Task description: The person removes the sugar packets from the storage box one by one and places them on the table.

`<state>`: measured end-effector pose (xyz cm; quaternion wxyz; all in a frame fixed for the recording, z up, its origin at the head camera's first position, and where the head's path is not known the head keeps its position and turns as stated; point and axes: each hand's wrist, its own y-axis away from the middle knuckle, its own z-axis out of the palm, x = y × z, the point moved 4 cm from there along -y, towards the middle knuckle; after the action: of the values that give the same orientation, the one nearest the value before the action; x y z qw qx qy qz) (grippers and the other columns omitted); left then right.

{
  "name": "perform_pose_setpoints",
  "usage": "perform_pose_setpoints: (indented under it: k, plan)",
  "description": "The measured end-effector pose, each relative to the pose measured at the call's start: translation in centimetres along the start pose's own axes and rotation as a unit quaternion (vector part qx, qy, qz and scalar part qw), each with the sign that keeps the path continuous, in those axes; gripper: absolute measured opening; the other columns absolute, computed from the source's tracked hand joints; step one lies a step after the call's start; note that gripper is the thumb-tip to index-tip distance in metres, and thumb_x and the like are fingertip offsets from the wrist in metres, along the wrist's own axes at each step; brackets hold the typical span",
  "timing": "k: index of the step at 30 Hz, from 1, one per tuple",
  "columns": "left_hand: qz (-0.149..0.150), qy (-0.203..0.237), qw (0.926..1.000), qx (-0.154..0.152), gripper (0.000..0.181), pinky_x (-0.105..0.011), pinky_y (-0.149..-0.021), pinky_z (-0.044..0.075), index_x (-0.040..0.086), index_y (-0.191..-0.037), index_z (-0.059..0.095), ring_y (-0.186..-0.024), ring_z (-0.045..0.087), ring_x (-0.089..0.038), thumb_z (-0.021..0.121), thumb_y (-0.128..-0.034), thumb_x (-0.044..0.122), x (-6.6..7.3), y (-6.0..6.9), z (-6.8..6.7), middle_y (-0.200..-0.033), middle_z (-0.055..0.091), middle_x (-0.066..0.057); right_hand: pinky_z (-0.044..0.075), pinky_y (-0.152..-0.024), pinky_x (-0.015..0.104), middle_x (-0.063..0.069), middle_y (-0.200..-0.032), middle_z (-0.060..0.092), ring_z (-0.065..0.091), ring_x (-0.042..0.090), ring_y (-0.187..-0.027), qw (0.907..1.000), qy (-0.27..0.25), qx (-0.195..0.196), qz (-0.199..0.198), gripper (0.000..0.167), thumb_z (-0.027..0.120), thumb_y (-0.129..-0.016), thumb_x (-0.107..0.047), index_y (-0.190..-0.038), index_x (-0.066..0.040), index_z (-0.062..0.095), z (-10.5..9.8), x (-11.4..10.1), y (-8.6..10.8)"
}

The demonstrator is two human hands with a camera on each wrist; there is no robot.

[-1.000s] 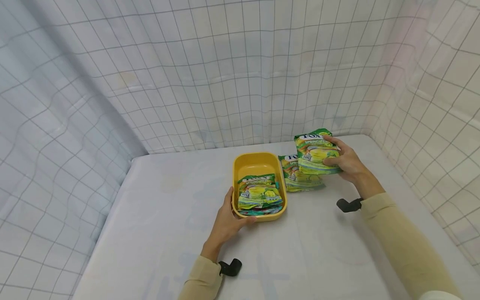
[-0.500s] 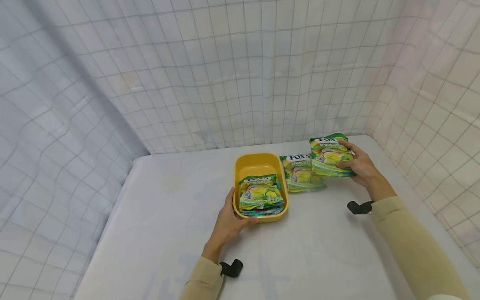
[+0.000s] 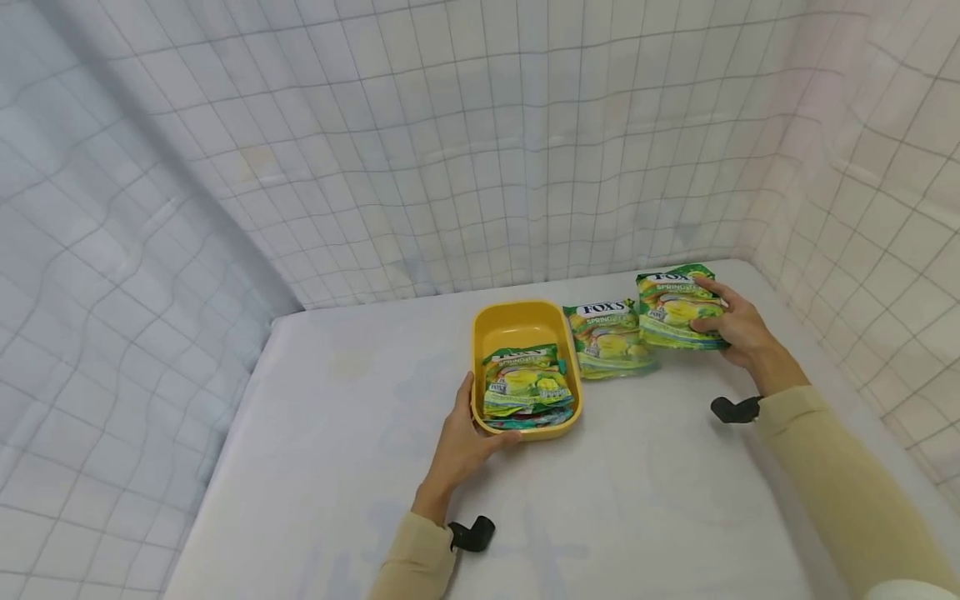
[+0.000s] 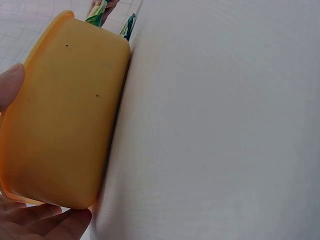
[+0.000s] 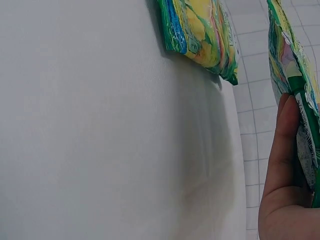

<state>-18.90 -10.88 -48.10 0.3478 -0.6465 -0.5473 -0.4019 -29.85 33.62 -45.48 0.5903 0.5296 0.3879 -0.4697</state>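
Observation:
My left hand (image 3: 459, 450) holds a yellow plastic box (image 3: 522, 321) by its near left corner, thumb along the near side and fingers along the left wall. In the left wrist view the box's side wall (image 4: 70, 110) stands between thumb and fingertips. Inside the box lies a green and yellow Fox's candy bag (image 3: 525, 382) over teal and red packaging. To the right, my right hand (image 3: 744, 332) pinches another Fox's Spring Tea candy bag (image 3: 675, 312) by its right edge, face toward me. A matching candy bag (image 3: 606, 350) lies against the box's right side.
A white cloth covers the table (image 3: 360, 433). White gridded curtains (image 3: 450, 167) close in the back and both sides. A black wrist mount (image 3: 472, 533) sits on the left wrist, and another black wrist mount (image 3: 735, 409) on the right.
My right hand has moved rightward with its candy bag, uncovering more of the bag beside the box. The left hand keeps its hold on the box.

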Motion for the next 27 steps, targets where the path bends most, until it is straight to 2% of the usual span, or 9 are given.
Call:
perform_pose_setpoints:
  k: [8, 18, 22, 27]
  plan:
    - [0.005, -0.004, 1.0000, -0.004, 0.124, -0.051, -0.120, 0.028, 0.007, -0.164, 0.010, -0.150, 0.028, -0.030, 0.090, -0.0764, 0.042, 0.1, 0.3, -0.2, -0.165, 0.026, -0.013, 0.056, -0.077, 0.023, 0.001, -0.127, 0.045, 0.059, 0.010, -0.096, 0.9987, 0.050, 0.001, 0.009, 0.092, 0.069, -0.091, 0.010, -0.161, -0.038, 0.032, -1.0, 0.5, -1.0]
    - [0.002, 0.001, 1.0000, -0.006, 0.124, -0.050, -0.120, 0.028, 0.010, -0.165, 0.010, -0.150, 0.028, -0.028, 0.091, -0.0762, 0.043, 0.0, -0.2, 0.3, -0.166, 0.026, -0.011, 0.054, -0.081, 0.023, 0.002, -0.135, 0.039, 0.051, 0.014, -0.105, 0.9900, 0.139, 0.020, 0.015, 0.092, 0.067, -0.094, 0.006, -0.161, -0.043, 0.028, -2.7, 0.7, -1.3]
    - [-0.004, 0.001, 1.0000, -0.005, 0.124, -0.050, -0.120, 0.027, 0.010, -0.165, 0.010, -0.150, 0.028, -0.029, 0.091, -0.0756, 0.042, 0.0, -0.2, 0.3, -0.165, 0.027, -0.012, 0.054, -0.082, 0.024, 0.010, -0.143, 0.036, 0.050, 0.016, -0.107, 0.9864, 0.162, 0.018, 0.020, 0.093, 0.067, -0.094, 0.006, -0.161, -0.042, 0.026, -3.1, 1.3, -1.3]
    - [-0.008, -0.001, 1.0000, 0.001, 0.125, -0.050, -0.120, 0.027, 0.009, -0.164, 0.010, -0.150, 0.027, -0.030, 0.091, -0.0752, 0.043, 0.0, 0.2, 0.2, -0.166, 0.026, -0.013, 0.054, -0.081, 0.026, 0.024, -0.157, 0.023, 0.046, 0.024, -0.113, 0.9788, 0.204, 0.006, 0.015, 0.091, 0.066, -0.094, 0.004, -0.162, -0.041, 0.025, -3.2, 2.0, -1.9]
